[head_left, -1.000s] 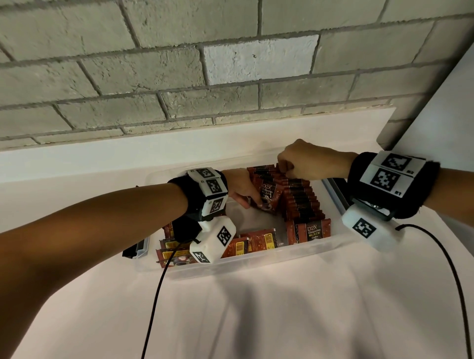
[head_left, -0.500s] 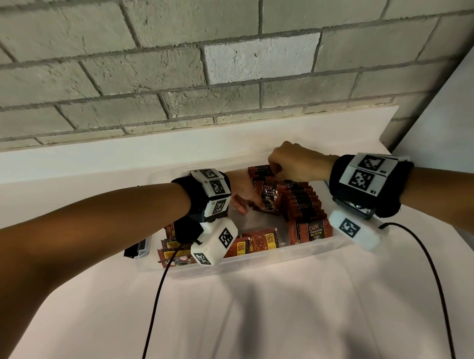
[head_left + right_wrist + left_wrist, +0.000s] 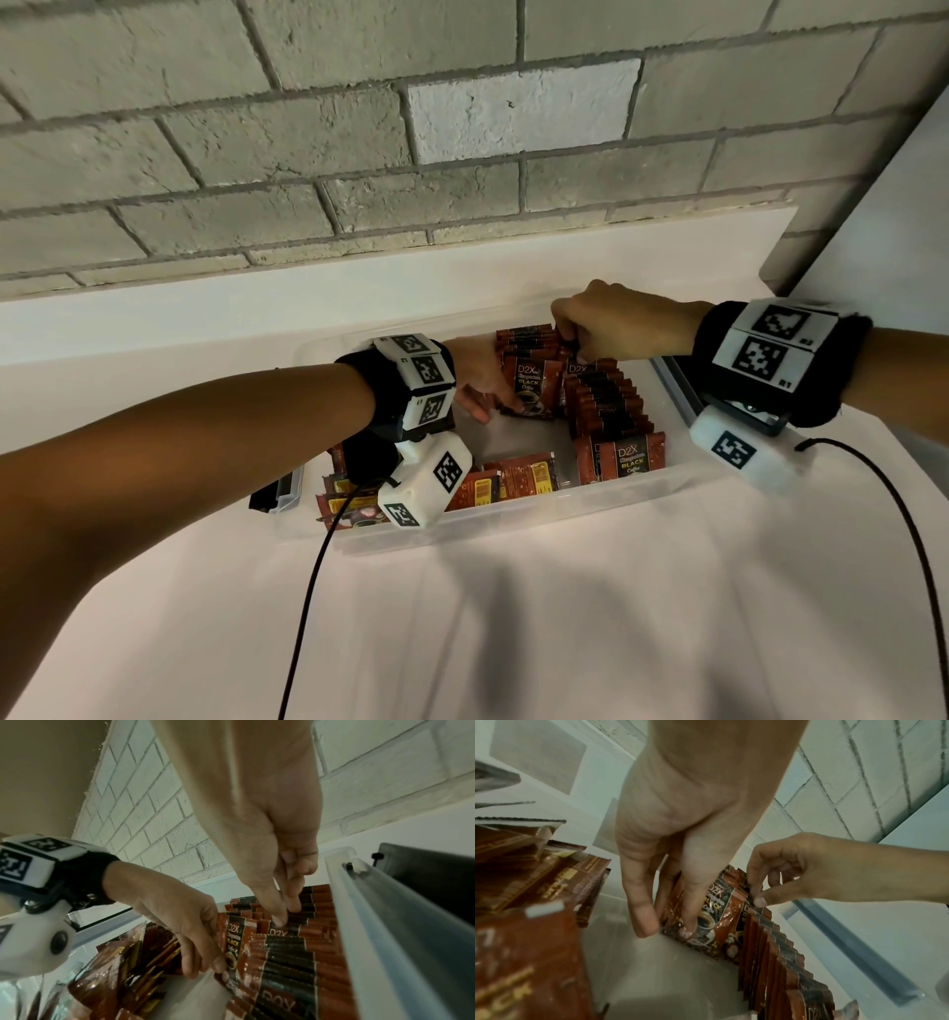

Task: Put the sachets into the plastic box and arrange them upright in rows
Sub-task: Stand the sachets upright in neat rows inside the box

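Observation:
A clear plastic box (image 3: 513, 519) stands on the white table. Brown D2X coffee sachets stand upright in a long right row (image 3: 611, 406) and a short back row (image 3: 524, 336). My left hand (image 3: 477, 390) (image 3: 664, 929) pinches the lower left edge of the front sachet (image 3: 531, 383) (image 3: 721, 919) of the back row, holding it upright. My right hand (image 3: 570, 339) (image 3: 285, 914) pinches a sachet top where the two rows meet. Several more sachets (image 3: 513, 478) lie flat along the box's near wall.
A grey brick wall (image 3: 462, 154) rises just behind the table. A white panel (image 3: 904, 246) closes off the right side. Black latches sit at the box's left end (image 3: 272, 493) and right end (image 3: 424, 882). Wrist camera cables (image 3: 308, 591) hang over the near table.
My left hand has brought the tilted sachet upright against the back row. My right hand has shifted slightly left along the sachet tops.

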A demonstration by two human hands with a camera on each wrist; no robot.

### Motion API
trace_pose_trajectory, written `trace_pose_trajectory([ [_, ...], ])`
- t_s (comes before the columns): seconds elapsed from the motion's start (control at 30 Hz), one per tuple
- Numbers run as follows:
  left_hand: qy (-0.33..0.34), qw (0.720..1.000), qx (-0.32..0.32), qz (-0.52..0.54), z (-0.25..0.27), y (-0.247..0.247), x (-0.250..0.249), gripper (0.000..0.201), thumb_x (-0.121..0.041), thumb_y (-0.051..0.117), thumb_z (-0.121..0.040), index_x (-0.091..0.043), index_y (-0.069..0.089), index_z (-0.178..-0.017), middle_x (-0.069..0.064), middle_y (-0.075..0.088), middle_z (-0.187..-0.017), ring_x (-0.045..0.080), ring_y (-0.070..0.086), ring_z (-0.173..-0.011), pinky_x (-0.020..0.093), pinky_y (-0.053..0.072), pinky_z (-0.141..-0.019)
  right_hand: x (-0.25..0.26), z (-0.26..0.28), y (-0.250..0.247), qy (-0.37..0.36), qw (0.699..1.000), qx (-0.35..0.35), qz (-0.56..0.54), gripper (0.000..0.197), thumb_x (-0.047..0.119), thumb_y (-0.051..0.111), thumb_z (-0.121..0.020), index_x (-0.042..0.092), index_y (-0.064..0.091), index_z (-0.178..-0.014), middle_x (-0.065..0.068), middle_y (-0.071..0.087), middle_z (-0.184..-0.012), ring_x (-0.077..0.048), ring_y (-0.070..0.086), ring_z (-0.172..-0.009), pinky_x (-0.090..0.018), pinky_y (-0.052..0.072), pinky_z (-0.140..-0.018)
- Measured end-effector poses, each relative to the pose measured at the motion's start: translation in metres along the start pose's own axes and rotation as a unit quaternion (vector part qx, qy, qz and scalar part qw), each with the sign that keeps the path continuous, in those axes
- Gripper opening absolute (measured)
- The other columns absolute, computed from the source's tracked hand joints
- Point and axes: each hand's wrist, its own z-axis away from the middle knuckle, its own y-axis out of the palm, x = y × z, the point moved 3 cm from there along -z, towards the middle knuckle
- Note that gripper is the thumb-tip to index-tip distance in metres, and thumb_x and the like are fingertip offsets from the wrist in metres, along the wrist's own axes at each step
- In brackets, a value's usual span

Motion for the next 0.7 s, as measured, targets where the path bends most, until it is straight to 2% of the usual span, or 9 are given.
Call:
trace_pose_trajectory([
  [0.1,-0.003,1.000,0.000,0.001,0.000,0.000,0.000,0.050,-0.006,0.075,-0.078,-0.004,0.056,-0.124,0.020,0.062,-0.121,0.026,0.061,-0.093,0.024,0.057,-0.059,-0.001,0.000,0.002,0.000,1.000,0.015,-0.001,0.019,0.010,0.069,-0.082,0.005,0.057,-0.097,0.008,0.041,-0.072,-0.018,0.052,-0.076,-0.025,0.041,-0.058],
  [0.2,-0.004,1.000,-0.004,0.003,0.001,0.000,-0.001,0.050,-0.006,0.075,-0.078,-0.004,0.056,-0.124,0.020,0.063,-0.118,0.026,0.063,-0.088,0.025,0.057,-0.058,0.001,0.001,0.001,-0.004,0.999,0.033,0.011,0.017,0.010,0.067,-0.085,0.001,0.061,-0.098,0.005,0.045,-0.073,-0.016,0.051,-0.075,-0.017,0.035,-0.052],
  [0.43,-0.005,1.000,-0.022,0.008,0.004,0.000,-0.003,0.049,-0.006,0.076,-0.078,-0.002,0.056,-0.123,0.020,0.064,-0.116,0.027,0.065,-0.088,0.027,0.057,-0.061,0.004,0.002,-0.003,-0.013,0.998,0.053,0.023,0.021,0.007,0.065,-0.084,0.001,0.057,-0.103,0.006,0.040,-0.069,-0.018,0.049,-0.074,-0.021,0.036,-0.053],
  [0.6,-0.010,1.000,-0.019,0.021,0.005,0.002,-0.002,0.050,-0.006,0.075,-0.078,-0.005,0.055,-0.124,0.019,0.063,-0.117,0.027,0.066,-0.092,0.028,0.058,-0.064,0.010,0.003,-0.003,-0.014,0.999,0.040,-0.010,0.023,0.021,0.072,-0.082,0.002,0.061,-0.091,0.007,0.047,-0.068,-0.011,0.049,-0.065,-0.019,0.033,-0.050],
  [0.7,-0.004,0.999,-0.020,0.042,0.006,0.002,-0.003,0.047,-0.002,0.072,-0.080,-0.004,0.054,-0.123,0.016,0.061,-0.114,0.026,0.063,-0.093,0.029,0.059,-0.075,0.016,0.000,0.002,-0.021,0.999,0.028,0.016,0.025,0.024,0.070,-0.083,0.001,0.064,-0.090,0.001,0.051,-0.071,-0.019,0.054,-0.070,-0.023,0.035,-0.052],
])
